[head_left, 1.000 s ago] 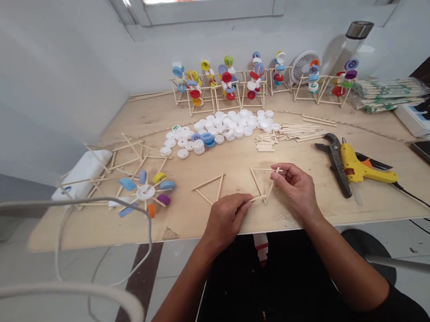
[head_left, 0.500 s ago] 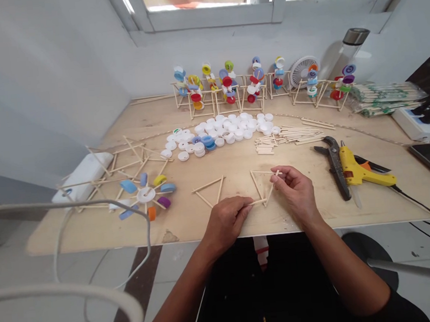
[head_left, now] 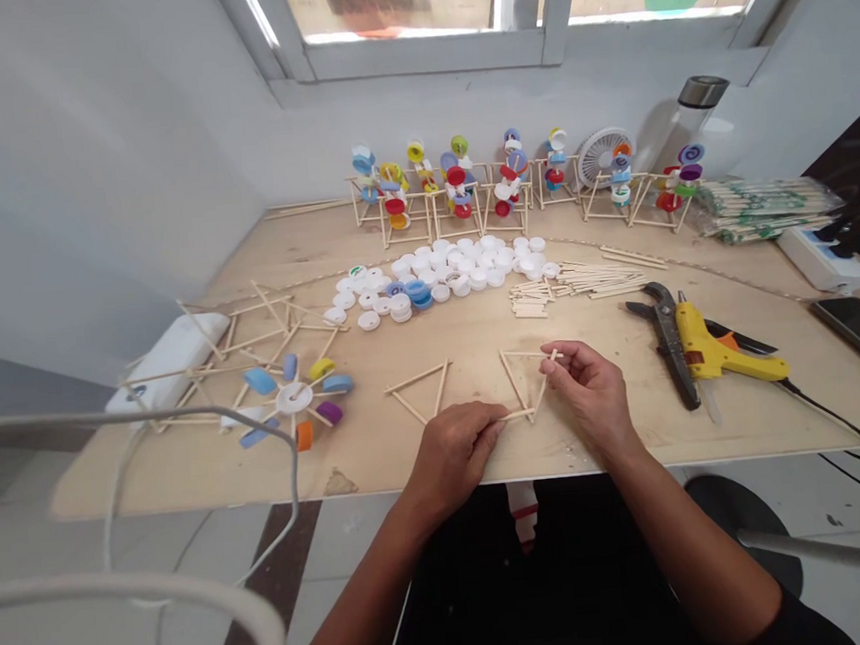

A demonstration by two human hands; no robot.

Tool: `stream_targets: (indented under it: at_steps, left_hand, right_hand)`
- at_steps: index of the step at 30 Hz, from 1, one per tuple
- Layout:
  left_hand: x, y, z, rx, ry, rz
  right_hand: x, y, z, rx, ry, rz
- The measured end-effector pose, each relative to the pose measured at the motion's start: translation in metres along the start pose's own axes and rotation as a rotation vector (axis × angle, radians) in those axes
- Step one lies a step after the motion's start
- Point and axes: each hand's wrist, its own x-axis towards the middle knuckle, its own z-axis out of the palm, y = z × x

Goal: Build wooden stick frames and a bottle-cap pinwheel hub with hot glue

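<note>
Left hand (head_left: 457, 456) pinches a stick (head_left: 514, 415) against the base of a stick triangle (head_left: 513, 380); right hand (head_left: 594, 393) pinches its upper corner, keeping the joints aligned, at 12 o'clock on the table (head_left: 149, 477).

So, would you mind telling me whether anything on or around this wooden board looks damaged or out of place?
Yes, the front edge of the wooden board has a rough, chipped patch to the left of the left hand, where the surface looks torn away. A white cable also hangs oddly across the view at the left.
</note>
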Motion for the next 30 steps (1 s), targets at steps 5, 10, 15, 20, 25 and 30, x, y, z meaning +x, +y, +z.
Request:
stream_targets:
  at_steps: [5, 10, 15, 20, 25, 30]
  left_hand:
    - [-0.002, 0.004, -0.003, -0.026, -0.030, -0.009]
    - [0.001, 0.008, -0.004, -0.009, 0.169, -0.019]
    - [0.019, 0.004, -0.004, 0.308, 0.243, -0.030]
    - [0.039, -0.005, -0.003, 0.568, 0.155, -0.036]
    - [0.047, -0.012, -0.005, 0.608, 0.090, -0.044]
    - [0.049, -0.015, -0.006, 0.595, 0.060, -0.056]
  right_hand:
    - [-0.001, 0.000, 0.000, -0.012, 0.002, -0.017]
    - [-0.002, 0.001, -0.001, -0.046, -0.006, -0.011]
    - [-0.002, 0.002, -0.002, -0.076, -0.006, -0.022]
    - [-0.002, 0.002, -0.002, -0.130, -0.013, -0.042]
    - [-0.001, -0.001, 0.000, -0.170, -0.020, -0.077]
    - [0.000, -0.001, 0.002, -0.197, -0.016, -0.109]
